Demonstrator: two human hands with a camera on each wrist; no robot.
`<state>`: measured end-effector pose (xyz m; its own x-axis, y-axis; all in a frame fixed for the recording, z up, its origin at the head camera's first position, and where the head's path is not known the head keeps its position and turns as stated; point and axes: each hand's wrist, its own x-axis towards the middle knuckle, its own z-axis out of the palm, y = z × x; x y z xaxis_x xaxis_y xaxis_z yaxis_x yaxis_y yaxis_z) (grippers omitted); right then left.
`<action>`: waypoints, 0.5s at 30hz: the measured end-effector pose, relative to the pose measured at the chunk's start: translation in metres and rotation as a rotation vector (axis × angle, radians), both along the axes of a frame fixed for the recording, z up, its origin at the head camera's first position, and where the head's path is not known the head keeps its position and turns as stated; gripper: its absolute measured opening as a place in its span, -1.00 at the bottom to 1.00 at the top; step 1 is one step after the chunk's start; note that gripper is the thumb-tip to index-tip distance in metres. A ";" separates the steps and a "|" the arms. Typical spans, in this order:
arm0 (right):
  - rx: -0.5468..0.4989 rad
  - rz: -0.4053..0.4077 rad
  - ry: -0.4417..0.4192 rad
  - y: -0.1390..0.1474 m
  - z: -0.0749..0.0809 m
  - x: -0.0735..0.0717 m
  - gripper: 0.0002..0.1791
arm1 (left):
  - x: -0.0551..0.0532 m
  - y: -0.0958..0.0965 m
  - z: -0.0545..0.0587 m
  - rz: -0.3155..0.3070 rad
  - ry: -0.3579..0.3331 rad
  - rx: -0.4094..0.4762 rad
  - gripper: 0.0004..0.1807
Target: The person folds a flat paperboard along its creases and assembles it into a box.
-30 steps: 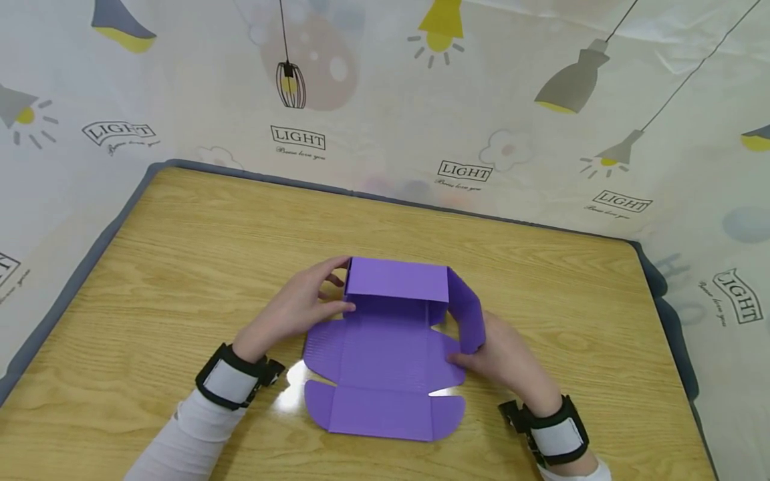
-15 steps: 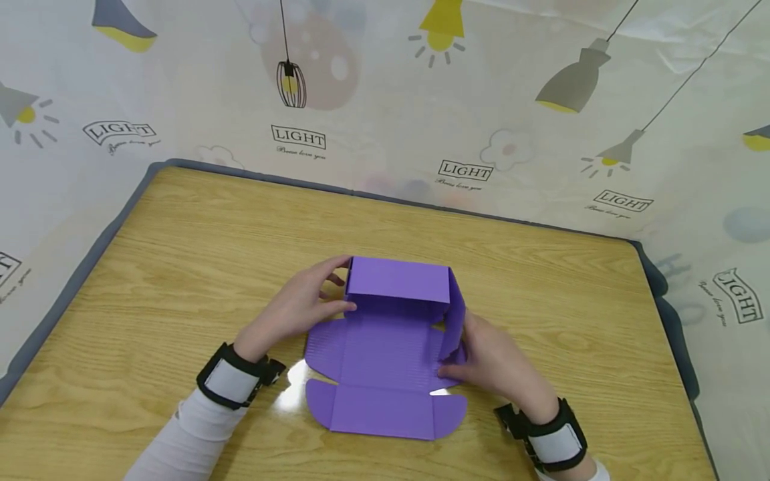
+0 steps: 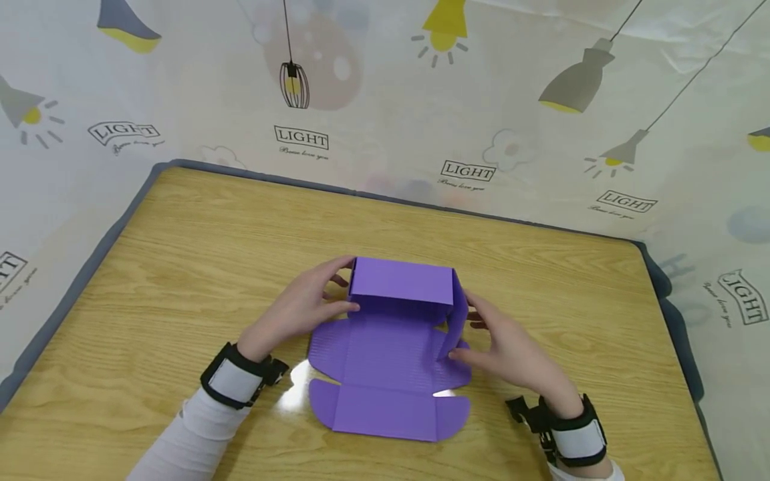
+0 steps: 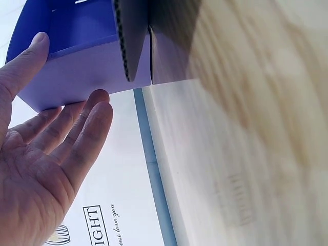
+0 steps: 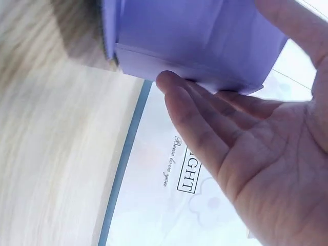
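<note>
While its near panels [image 3: 385,412] lay flat on the wooden tabletop [image 3: 240,220], we saw the purple corrugated mailer box [image 3: 390,354] in the near middle of the scene, its raised far end [image 3: 402,280] standing. The person's left hand [image 3: 301,304] held that end's left side between thumb and fingers; the right hand [image 3: 511,344], thumb apart from nearly straight fingers, touched the right side flap [image 3: 458,317] without clasping it. We judged the cardboard light, stiff across panels, springy at creases and easily crushed along edges, so the raised corners seemed the best hold. We read no lettering on its visible faces. Beyond, the lamp-patterned backdrop [image 3: 385,53] repeated a framed "LIGHT" label [image 3: 301,138], with script [image 3: 302,153] beneath ending "love you"; its first word was unclear.
</note>
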<state>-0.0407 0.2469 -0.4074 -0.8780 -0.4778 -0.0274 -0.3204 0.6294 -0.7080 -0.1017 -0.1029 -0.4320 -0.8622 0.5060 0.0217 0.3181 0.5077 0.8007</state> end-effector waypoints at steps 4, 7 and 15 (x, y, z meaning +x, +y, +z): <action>0.033 -0.027 0.016 -0.006 0.008 -0.009 0.01 | -0.004 0.002 0.002 -0.003 0.011 -0.005 -0.13; 0.058 -0.039 0.015 -0.015 0.016 -0.014 -0.03 | -0.005 0.003 0.003 -0.001 0.018 -0.019 -0.12; 0.170 -0.122 0.009 -0.035 0.019 -0.021 -0.04 | 0.001 0.003 0.000 0.001 0.020 -0.038 -0.09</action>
